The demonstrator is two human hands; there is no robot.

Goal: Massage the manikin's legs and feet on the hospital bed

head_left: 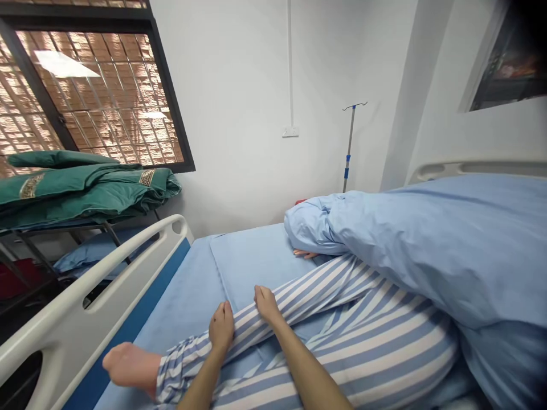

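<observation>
Resting at the far striped leg (307, 289), left hand (221, 326) and right hand (266, 304) look curled; cannot tell whether either grips cloth (182, 360). Leg lies on the bed (188, 287), foot (131, 363) leftward. Judged heavy, soft-sleeved; best hold under calf (245, 326) and ankle (150, 369).

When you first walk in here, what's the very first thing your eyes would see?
Probably the striped trousers across the bed, with the left hand and right hand at the farther leg. Next, the big blue quilt heaped on the right, and the bare foot poking out at lower left. Green bedding is piled by the window.
</observation>
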